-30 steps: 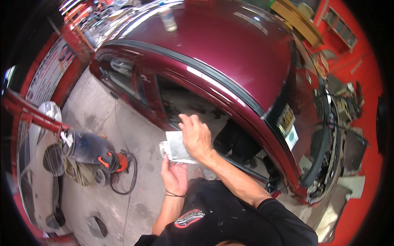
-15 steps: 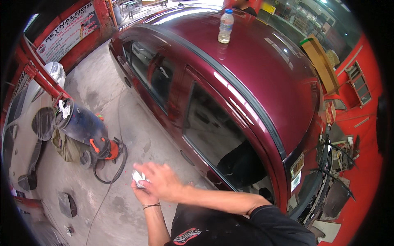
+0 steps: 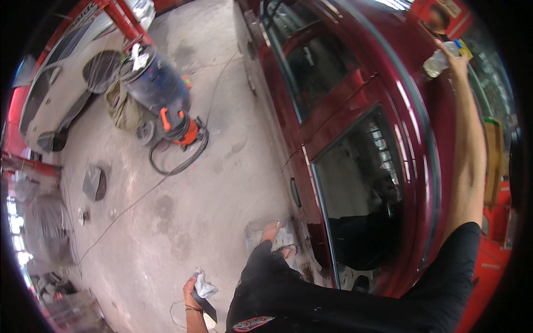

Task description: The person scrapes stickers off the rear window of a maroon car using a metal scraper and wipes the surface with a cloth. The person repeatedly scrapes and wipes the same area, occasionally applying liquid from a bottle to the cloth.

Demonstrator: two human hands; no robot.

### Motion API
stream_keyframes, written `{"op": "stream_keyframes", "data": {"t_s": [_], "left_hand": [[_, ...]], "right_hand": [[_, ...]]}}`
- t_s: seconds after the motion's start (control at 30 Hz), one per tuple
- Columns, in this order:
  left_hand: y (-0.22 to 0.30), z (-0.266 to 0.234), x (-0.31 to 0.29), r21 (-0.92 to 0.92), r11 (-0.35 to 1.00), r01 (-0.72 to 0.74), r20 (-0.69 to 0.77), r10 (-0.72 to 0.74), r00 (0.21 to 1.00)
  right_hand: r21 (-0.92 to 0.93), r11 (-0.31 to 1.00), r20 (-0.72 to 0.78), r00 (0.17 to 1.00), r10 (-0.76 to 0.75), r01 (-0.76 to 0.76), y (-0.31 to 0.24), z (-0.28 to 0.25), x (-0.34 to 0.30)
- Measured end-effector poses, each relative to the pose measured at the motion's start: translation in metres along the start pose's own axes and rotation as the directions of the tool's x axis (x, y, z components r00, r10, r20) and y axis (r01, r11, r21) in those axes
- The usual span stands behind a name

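My right hand [image 3: 457, 62], arm stretched out over the car roof, is closed around a clear plastic bottle [image 3: 435, 64] with a blue cap. The bottle is tilted and slightly blurred. Low in the view, my left hand [image 3: 190, 292] grips a crumpled white cloth [image 3: 204, 284], or something like crumpled paper. A dark flat piece [image 3: 205, 306] sticks out beside that hand; whether it is held too is hard to make out. Along my right side stands the dark red car [image 3: 366, 83], its side windows closed.
Standing left of the car are a blue drum [image 3: 158, 83], an orange and black vacuum [image 3: 183, 129] with its hose, and a covered grey car [image 3: 61, 83]. A cable [image 3: 130, 202] crosses the concrete floor. Another person [image 3: 437, 19] is beyond the roof.
My hands have parted: the right reached up and took hold of the bottle on the roof, tilting it. The left dropped lower with the white cloth. The view has turned leftward and down.
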State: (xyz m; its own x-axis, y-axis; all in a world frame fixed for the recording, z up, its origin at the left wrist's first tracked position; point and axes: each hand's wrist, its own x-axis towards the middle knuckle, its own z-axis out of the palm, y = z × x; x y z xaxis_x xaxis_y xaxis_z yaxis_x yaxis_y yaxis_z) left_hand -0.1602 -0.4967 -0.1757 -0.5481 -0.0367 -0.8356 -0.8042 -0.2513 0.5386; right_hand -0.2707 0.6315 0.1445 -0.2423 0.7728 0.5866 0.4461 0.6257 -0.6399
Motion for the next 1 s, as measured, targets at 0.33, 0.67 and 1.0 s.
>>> {"op": "stream_keyframes", "data": {"t_s": [0.33,0.67,1.0], "left_hand": [[0.014,0.081,-0.013,0.349,0.937,0.033,0.336,-0.158,0.929],[0.054,0.272,0.010,0.637,0.686,-0.352,0.653,-0.237,0.719],[0.033,0.401,-0.145,0.728,0.328,-0.602,0.636,-0.651,0.414]], "right_hand": [[0.221,0.962,-0.028,0.987,-0.156,0.159,-0.065,-0.073,-0.028],[0.767,0.641,0.227,0.945,-0.236,-0.024,-0.230,-0.234,-0.399],[0.068,0.846,0.377,0.799,0.469,-0.528,-0.192,-0.395,-0.729]]}}
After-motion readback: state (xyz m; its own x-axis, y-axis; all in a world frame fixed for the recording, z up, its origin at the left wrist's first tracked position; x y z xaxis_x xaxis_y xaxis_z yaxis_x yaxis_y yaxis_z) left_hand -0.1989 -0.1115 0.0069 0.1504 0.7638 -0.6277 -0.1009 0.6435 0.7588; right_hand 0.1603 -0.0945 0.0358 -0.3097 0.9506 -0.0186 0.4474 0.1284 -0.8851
